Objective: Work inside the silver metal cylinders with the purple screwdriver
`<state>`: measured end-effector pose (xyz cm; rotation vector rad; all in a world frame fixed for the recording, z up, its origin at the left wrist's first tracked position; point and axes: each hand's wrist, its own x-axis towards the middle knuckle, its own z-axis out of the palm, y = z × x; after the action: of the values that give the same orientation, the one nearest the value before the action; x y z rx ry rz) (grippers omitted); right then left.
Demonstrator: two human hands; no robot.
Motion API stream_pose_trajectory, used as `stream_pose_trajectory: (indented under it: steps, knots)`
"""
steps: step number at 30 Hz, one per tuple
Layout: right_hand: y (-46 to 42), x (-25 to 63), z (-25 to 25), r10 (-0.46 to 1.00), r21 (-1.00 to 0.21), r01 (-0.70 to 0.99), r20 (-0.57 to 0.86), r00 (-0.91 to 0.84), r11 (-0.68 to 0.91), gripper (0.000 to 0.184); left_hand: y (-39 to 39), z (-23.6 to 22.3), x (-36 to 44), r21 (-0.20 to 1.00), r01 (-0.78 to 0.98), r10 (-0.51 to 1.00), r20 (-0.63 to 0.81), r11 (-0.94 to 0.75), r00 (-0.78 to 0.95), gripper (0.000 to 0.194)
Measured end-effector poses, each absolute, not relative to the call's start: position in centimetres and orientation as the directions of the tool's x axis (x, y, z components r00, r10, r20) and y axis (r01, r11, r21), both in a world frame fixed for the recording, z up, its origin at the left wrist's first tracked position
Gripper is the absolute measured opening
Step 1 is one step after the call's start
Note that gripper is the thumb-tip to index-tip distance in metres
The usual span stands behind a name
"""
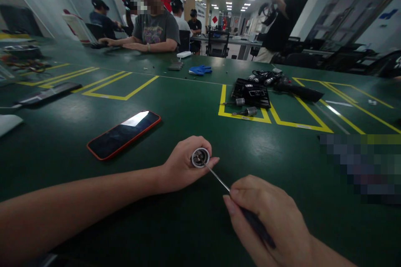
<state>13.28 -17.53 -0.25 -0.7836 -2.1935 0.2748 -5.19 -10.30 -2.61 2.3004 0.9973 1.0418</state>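
My left hand is wrapped round a small round part with a pale rim, its open end facing me and metal pieces showing inside. The rest of that part is hidden in my palm. In my right hand is a screwdriver with a thin metal shaft and a dark handle. Its tip reaches into the round part's opening; what exactly it touches there is too small to tell. A phone with a red-orange case lies on the green table to the left of my left hand.
Beyond my hands lie two small grey cylinders with thin shafts, a black pouch and dark cabled items. A blue glove rests farther back. Yellow tape marks the table. A person sits across it.
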Motion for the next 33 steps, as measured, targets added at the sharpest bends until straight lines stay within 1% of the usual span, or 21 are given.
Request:
stream_pose_trajectory:
  steps: [9, 14, 17, 20, 26, 33]
  knots:
    - [-17.6, 13.1, -0.6, 0.617, -0.424, 0.449, 0.578, -0.534, 0.786, 0.02, -10.5, -2.5, -5.4, 0.59, 0.451, 0.739, 0.473, -0.67, 0.48, 0.013]
    - [-17.4, 12.6, -0.9, 0.563, -0.406, 0.401, 0.687, -0.46, 0.822, 0.015, -10.0, -2.9, -5.6, 0.554, 0.433, 0.702, 0.516, -0.711, 0.491, 0.011]
    - [-17.3, 12.5, -1.0, 0.554, -0.407, 0.385, 0.7, -0.451, 0.828, 0.014, -9.9, -3.0, -5.7, 0.546, 0.406, 0.678, 0.538, -0.733, 0.501, 0.011]
    - [-17.3, 12.5, -1.2, 0.562, -0.425, 0.373, 0.692, -0.453, 0.825, 0.014, -10.0, -2.8, -5.7, 0.553, 0.403, 0.681, 0.535, -0.729, 0.5, 0.011]
    - [-17.4, 12.6, -1.4, 0.565, -0.429, 0.371, 0.679, -0.469, 0.824, 0.015, -10.4, -2.6, -5.6, 0.615, 0.419, 0.74, 0.486, -0.667, 0.465, 0.012]
    - [-17.1, 12.7, -0.9, 0.562, -0.432, 0.364, 0.688, -0.459, 0.825, 0.017, -10.3, -2.7, -5.7, 0.595, 0.43, 0.731, 0.491, -0.678, 0.473, 0.012]
